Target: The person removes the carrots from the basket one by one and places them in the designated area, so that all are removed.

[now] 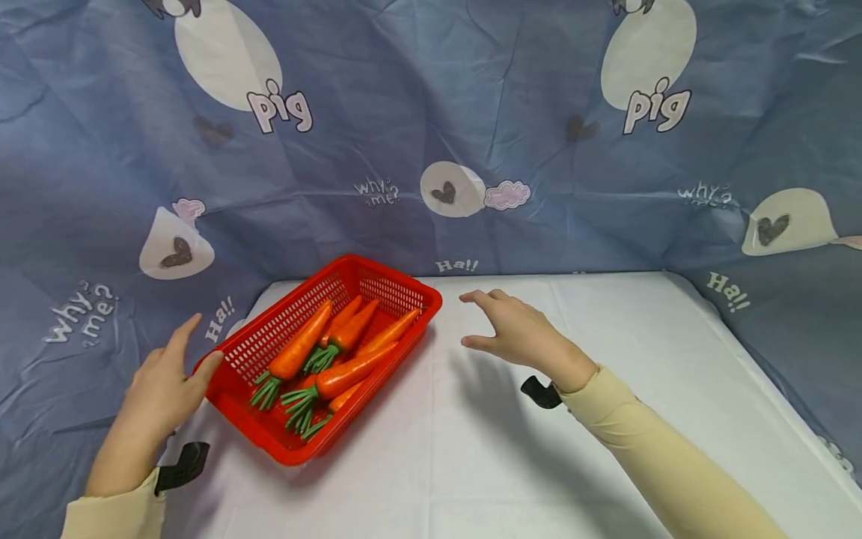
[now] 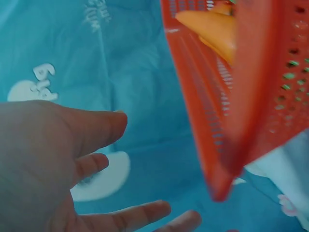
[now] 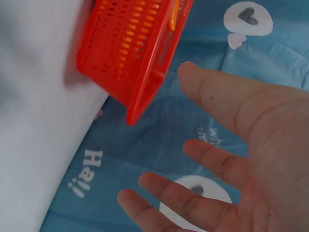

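A red plastic basket [image 1: 269, 442] with perforated sides sits at an angle on the left part of the table. Inside it lie several orange carrots [image 1: 296, 352] with green stem ends. My left hand [image 1: 161, 389] is held beside the basket's left corner, fingers spread and holding nothing. In the left wrist view its fingers [image 2: 140, 215] stand apart from the red rim [image 2: 203, 140]. My right hand [image 1: 518, 329] hovers over the table to the right of the basket, thumb and fingers parted with nothing between them. The right wrist view shows the basket [image 3: 120, 53] beyond the thumb [image 3: 212, 92].
A white cloth [image 1: 498, 449] covers the table. Behind it and at both sides hangs a blue printed fabric [image 1: 431, 112] with white shapes and lettering. Each wrist carries a small black mount [image 1: 541, 392].
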`<state>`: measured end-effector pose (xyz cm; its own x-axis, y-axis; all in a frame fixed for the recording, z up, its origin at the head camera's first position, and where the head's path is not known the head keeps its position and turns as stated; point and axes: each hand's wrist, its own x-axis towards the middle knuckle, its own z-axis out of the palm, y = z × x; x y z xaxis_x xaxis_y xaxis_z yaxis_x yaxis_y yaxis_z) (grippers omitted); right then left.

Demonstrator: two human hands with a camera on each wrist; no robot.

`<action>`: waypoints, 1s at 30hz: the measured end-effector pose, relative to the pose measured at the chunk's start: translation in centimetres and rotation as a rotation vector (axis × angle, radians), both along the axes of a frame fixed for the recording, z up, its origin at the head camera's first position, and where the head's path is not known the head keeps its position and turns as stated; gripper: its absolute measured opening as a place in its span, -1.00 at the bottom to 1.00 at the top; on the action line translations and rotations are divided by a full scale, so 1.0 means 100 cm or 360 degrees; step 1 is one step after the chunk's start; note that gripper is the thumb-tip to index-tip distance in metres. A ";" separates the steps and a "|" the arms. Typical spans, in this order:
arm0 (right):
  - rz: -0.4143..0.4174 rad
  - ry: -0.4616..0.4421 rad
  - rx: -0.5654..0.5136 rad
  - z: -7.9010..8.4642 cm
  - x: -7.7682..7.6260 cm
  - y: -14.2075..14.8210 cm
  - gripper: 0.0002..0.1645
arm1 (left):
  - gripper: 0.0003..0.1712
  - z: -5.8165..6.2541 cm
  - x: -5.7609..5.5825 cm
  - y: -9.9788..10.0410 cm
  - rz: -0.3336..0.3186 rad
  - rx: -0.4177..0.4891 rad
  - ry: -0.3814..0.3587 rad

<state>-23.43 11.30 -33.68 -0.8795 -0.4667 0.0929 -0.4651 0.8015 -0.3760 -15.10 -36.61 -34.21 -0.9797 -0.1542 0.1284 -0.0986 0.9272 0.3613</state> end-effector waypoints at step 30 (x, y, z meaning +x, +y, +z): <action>0.0427 -0.0090 0.0186 -0.005 -0.017 -0.131 -0.35 | -0.05 -0.062 0.008 -0.040 -0.0035 0.0999 -0.0313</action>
